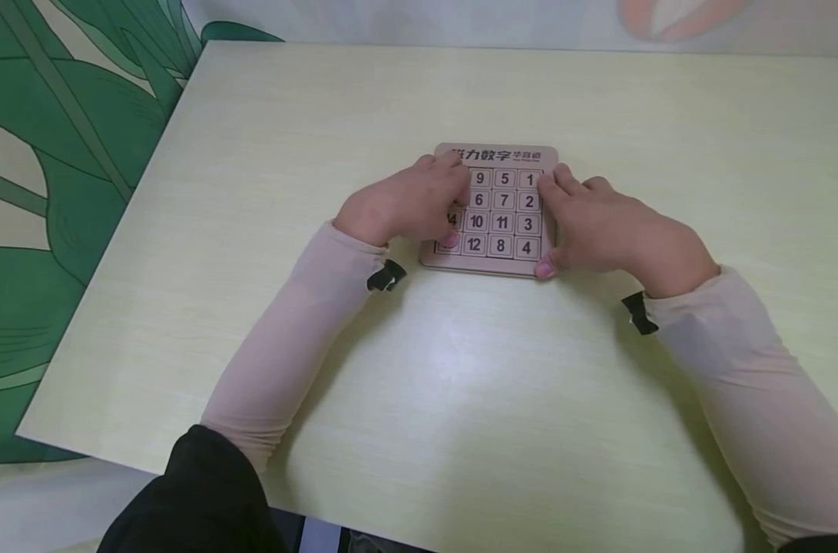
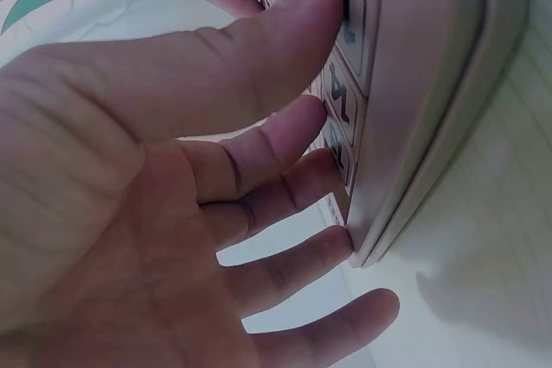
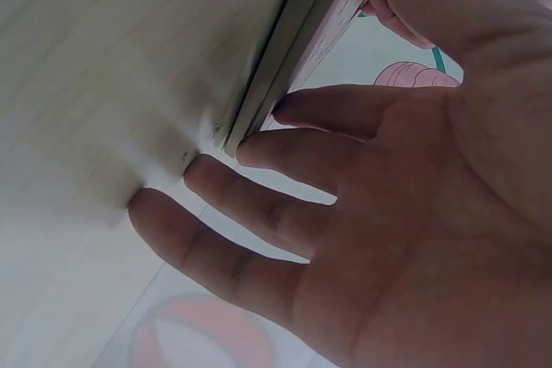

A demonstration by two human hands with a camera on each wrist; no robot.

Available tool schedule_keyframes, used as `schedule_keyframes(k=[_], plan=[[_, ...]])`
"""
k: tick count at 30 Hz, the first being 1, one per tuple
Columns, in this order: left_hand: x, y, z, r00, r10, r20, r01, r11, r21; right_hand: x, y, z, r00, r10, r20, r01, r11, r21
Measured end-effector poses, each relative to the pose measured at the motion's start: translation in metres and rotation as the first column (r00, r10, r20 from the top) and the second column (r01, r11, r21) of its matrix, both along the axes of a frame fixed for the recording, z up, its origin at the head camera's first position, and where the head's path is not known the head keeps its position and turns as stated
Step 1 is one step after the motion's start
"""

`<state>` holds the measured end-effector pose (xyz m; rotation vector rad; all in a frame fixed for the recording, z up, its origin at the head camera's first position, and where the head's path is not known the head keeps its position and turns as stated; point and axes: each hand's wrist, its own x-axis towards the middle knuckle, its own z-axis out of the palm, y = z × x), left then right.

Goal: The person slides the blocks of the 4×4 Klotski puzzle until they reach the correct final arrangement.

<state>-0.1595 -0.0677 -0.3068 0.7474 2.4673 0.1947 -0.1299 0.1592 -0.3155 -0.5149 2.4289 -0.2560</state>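
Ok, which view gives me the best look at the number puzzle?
The head view: it shows the number puzzle from above, most of its numbers readable, though the left hand covers part of its left side. The left wrist view catches part of its face, steeply slanted; the right wrist view, mainly its side.

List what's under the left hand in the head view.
Under the left hand lie tabletop and the left side of the number puzzle. A third-row tile shows a 4; the other left-column numbers are covered there.
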Motion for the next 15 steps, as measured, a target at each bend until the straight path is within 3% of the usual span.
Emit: schedule_keyframes(k=[7,15], plan=[[-0.0013,0.0011,-0.0022,1.0,-0.026,-0.006,0.026,0.999,0.023,-0.0004,0.0008,-0.0008,1.0,-0.004,0.0,0.004,1.0,0.003],[-0.0026,0.003,-0.0025,1.0,-0.006,0.031,0.006,1.0,0.004,-0.0006,0.0022,-0.001,1.0,0.003,-0.002,-0.003,1.0,0.012]])
